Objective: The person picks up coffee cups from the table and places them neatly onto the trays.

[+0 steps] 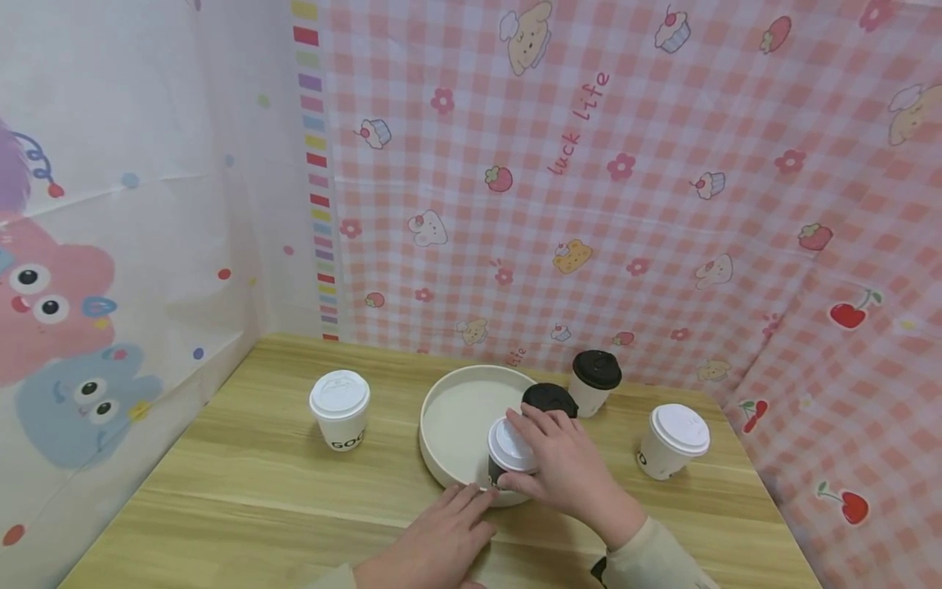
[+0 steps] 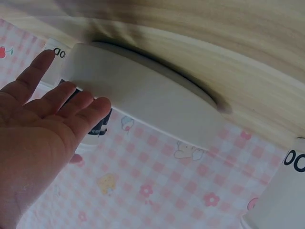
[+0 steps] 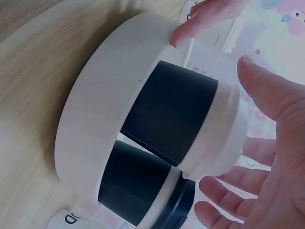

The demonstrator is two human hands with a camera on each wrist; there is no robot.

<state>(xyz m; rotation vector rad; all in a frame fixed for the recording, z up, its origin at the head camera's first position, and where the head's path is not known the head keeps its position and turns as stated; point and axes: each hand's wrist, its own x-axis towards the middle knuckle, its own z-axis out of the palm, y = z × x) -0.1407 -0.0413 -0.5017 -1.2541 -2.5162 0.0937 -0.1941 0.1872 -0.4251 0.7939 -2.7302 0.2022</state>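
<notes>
A round cream tray holds two paper cups with black sleeves. The nearer cup, with a white lid, stands upright inside the front right rim; behind it is the black-lidded cup, partly covered by my right hand. My right hand is around the white lid, fingers loosely spread; in the right wrist view the thumb stands apart from the lid while the fingers reach behind it. My left hand lies at the tray's front edge, fingers extended, with fingertips right at the rim.
Left of the tray stands a white cup with a white lid. A white cup with a black lid is behind the tray to the right, and another white-lidded cup is at the right. Patterned cloths hang around the wooden table.
</notes>
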